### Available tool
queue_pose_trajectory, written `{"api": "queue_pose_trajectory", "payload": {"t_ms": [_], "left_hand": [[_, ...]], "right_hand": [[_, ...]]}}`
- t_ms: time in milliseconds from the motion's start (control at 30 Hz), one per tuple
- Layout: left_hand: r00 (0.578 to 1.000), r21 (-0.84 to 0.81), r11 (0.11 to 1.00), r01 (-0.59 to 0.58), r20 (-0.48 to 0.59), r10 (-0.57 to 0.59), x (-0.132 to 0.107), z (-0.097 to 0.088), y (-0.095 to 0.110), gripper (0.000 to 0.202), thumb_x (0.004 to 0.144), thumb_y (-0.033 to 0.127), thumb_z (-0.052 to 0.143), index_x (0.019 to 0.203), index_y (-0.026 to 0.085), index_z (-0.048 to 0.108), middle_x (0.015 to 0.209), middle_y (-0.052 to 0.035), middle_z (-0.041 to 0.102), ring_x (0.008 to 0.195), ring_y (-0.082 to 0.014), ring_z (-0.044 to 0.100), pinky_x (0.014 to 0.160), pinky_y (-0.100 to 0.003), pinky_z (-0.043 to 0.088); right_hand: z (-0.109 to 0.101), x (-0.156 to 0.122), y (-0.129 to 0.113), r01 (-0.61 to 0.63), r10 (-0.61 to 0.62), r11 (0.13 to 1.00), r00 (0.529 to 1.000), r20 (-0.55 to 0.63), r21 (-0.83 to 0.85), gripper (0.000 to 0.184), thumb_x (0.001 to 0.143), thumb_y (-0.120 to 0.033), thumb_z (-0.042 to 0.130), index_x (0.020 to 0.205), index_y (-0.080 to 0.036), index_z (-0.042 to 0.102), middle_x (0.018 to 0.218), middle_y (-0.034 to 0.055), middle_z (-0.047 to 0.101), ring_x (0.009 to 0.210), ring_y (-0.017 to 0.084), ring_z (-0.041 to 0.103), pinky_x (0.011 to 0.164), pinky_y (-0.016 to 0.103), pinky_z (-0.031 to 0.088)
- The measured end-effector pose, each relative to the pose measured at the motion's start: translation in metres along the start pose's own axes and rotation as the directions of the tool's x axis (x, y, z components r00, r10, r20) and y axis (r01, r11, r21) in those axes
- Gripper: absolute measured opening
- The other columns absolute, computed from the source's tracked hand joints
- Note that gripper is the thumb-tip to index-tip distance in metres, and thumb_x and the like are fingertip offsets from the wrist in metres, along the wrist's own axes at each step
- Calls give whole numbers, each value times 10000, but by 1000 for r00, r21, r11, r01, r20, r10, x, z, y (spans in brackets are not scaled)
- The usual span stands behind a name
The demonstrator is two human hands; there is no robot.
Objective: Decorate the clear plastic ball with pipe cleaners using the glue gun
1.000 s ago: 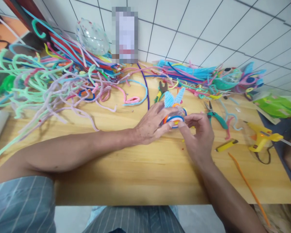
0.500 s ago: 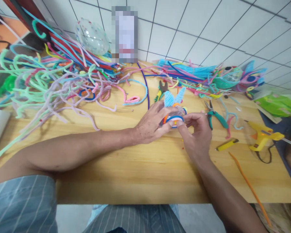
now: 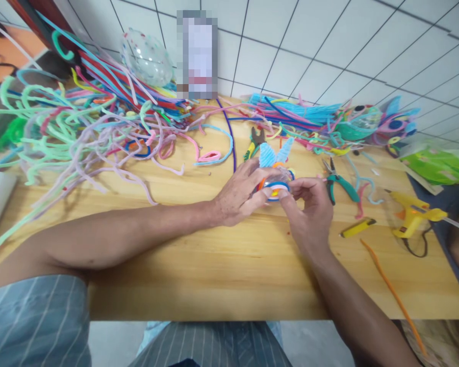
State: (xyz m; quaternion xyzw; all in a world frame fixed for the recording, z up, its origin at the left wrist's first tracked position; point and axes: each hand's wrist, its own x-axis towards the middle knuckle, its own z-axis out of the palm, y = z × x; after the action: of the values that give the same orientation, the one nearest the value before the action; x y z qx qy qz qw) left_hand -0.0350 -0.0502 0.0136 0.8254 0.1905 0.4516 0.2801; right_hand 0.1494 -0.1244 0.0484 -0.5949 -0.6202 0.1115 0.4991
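Between my two hands is a small pipe-cleaner craft [image 3: 268, 155] with a clear rounded body, two light-blue ear- or fin-like pieces standing up, and orange trim. My left hand [image 3: 237, 196] is closed around its left side, thumb at the front. From the right, my right hand [image 3: 311, 214] pinches its front, where a dark-blue ring [image 3: 278, 184] surrounds white and yellow parts. Fingers hide much of the body. Just behind lie pliers with yellow-green handles [image 3: 249, 151]; to the right are green-handled pliers [image 3: 344, 187].
Loose pipe cleaners [image 3: 95, 132] heap at the left, beside a clear balloon-like ball [image 3: 147, 58]. Light-blue pipe cleaners [image 3: 298, 109] and a finished-looking fish shape [image 3: 357, 122] line the wall. At right lie a yellow cutter [image 3: 357, 228], a glue gun [image 3: 413, 214] and an orange pipe cleaner [image 3: 390, 285].
Both hands stay nearly in place on the craft. The yellow part inside the blue ring shows slightly more beside my thumbs.
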Motion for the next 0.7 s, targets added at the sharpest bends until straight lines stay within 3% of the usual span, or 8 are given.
{"api": "queue_pose_trajectory", "payload": {"t_ms": [200,700], "left_hand": [[1000,2,1000,-8,-1,8,0,1,-1,412,1095,418,481,1439,203,553,1354,-148,669,1343,-302,561,1140,-523,482],[998,-61,997,39,60,-36,4,-4,4,411,1090,378,482,1456,205,550,1464,-150,648,1437,-311,513,1205,-552,433]], "right_hand": [[1,0,-1,-15,15,1000,1000,-2,-6,155,894,-311,759,993,-259,652,874,-15,618,809,178,593,735,351,490],[2,-1,0,-55,56,998,998,-6,37,142,878,-297,751,975,-257,655,881,-20,624,799,165,589,729,342,478]]}}
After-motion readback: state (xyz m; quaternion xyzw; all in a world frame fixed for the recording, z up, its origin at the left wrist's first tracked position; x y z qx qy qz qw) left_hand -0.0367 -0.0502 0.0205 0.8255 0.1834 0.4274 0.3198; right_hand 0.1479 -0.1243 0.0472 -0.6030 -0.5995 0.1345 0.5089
